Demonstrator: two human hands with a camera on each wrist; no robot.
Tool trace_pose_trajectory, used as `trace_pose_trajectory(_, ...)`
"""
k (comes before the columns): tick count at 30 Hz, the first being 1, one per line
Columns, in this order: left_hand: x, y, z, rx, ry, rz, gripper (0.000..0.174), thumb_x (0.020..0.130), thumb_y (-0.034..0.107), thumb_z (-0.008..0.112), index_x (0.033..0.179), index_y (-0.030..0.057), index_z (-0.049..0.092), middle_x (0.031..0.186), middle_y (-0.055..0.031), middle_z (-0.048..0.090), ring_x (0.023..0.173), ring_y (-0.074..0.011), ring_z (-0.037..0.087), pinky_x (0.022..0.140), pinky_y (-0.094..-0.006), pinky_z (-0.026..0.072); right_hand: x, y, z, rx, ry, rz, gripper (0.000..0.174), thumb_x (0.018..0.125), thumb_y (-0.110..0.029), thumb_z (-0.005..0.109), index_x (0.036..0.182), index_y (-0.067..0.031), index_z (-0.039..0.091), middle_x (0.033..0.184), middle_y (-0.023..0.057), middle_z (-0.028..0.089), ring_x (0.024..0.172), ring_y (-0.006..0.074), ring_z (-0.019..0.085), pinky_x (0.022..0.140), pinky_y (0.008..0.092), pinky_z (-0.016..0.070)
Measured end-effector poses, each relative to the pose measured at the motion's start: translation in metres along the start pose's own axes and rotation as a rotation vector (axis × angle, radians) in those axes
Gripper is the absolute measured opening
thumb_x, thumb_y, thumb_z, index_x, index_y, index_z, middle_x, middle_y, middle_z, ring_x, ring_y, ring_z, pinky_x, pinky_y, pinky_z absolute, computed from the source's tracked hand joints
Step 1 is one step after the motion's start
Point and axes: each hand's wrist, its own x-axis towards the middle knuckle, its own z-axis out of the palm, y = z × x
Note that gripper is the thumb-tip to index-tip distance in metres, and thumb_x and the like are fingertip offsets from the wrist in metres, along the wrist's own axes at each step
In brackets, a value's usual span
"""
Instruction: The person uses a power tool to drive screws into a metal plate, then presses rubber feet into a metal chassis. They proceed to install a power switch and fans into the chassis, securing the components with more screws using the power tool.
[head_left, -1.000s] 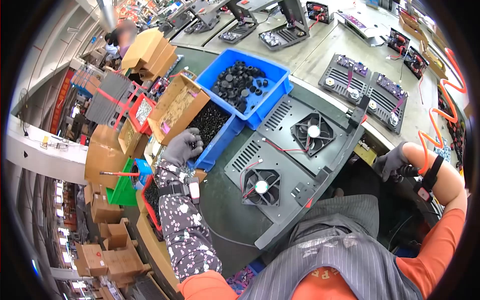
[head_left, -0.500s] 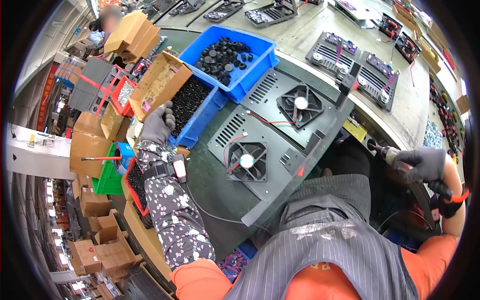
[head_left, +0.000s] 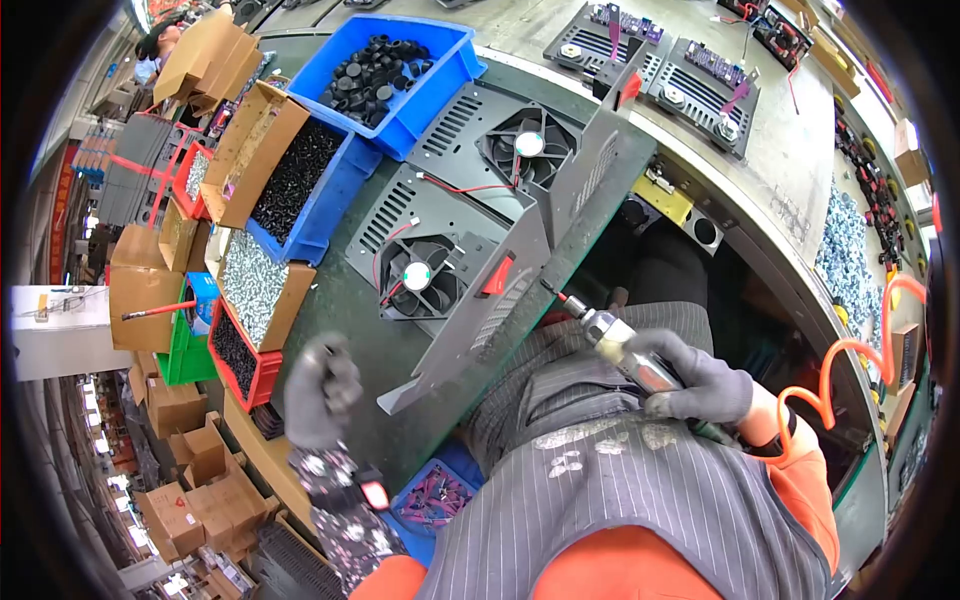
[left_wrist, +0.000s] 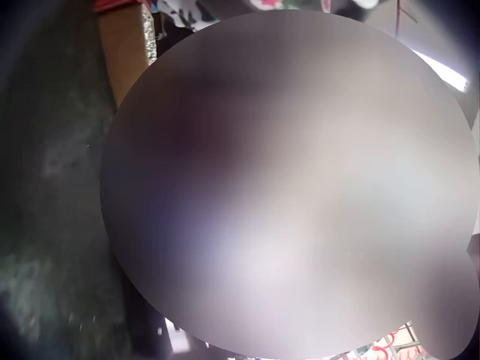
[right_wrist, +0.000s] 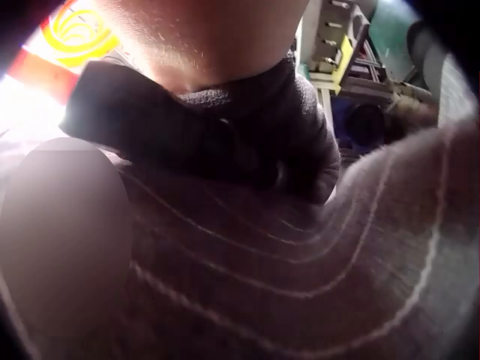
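Observation:
In the head view my gloved right hand (head_left: pixel 700 380) grips a power screwdriver (head_left: pixel 615 340), its bit pointing up and left towards the front edge of a metal case. My gloved left hand (head_left: pixel 322 392) hangs over the bench's left part with curled fingers. I cannot tell whether small parts are between them. Two dark slotted metal cases lie side by side, one with a near fan (head_left: pixel 418 277), the other with a far fan (head_left: pixel 528 145). Thin red and black wires run from the fans. Both wrist views are largely blocked or blurred.
Left of the cases stand a blue bin of black screws (head_left: pixel 338 190), a blue bin of black caps (head_left: pixel 452 60), a box of silver screws (head_left: pixel 258 285) and a red tray (head_left: pixel 262 380). An orange coiled hose (head_left: pixel 828 375) hangs at right. Slotted plates with circuit boards (head_left: pixel 700 95) lie behind.
My left hand has left the edge of the black-screw bin and come back towards me. My right hand has brought the screwdriver from the far right in front of my body. The view has shifted.

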Motion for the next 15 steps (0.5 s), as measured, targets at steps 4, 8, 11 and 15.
trace_pose_trajectory(4,-0.041,-0.067,0.029,-0.031,-0.227,-0.181,0.03,0.088,0.026,0.06,0.093,-0.0023,0.054,0.066,-0.0003,0.042,0.048,-0.0052,0.029,0.039,-0.0187,0.0242,0.018,0.02,-0.005,0.329,-0.076,0.322,0.049,0.072,-0.014,0.074,0.113,-0.0022,0.05,0.087,0.0028,0.055,0.082,0.0097,0.053,0.073,0.0268,0.0457)
trace_pose_trajectory(8,-0.036,-0.104,0.08,-0.142,-0.37,-0.2,0.031,0.09,0.021,0.057,0.111,-0.0004,0.054,0.073,-0.002,0.049,0.054,-0.0059,0.034,0.044,-0.018,0.0289,0.009,0.002,-0.004,0.286,-0.149,0.33,0.044,0.071,-0.013,0.074,0.108,-0.0029,0.051,0.081,-0.0009,0.054,0.074,0.0077,0.053,0.066,0.0252,0.0459)
trace_pose_trajectory(11,-0.018,-0.121,0.101,-0.361,-0.341,-0.284,0.029,0.091,0.022,0.056,0.112,0.0023,0.054,0.079,-0.0006,0.055,0.055,-0.0052,0.036,0.044,-0.0172,0.0312,-0.005,-0.003,-0.006,0.14,-0.309,0.191,0.049,0.07,-0.01,0.073,0.112,-0.0034,0.049,0.079,-0.0016,0.054,0.066,0.0062,0.053,0.059,0.0238,0.0472)
trace_pose_trajectory(15,-0.002,-0.126,0.122,-0.471,-0.49,-0.331,0.031,0.092,0.028,0.056,0.111,0.0038,0.056,0.079,0.0006,0.058,0.055,-0.0043,0.037,0.043,-0.0155,0.032,-0.022,-0.023,-0.005,0.132,-0.324,0.234,0.071,0.069,-0.014,0.072,0.131,-0.0049,0.04,0.077,0.0005,0.056,0.058,0.0063,0.055,0.051,0.0235,0.0478)
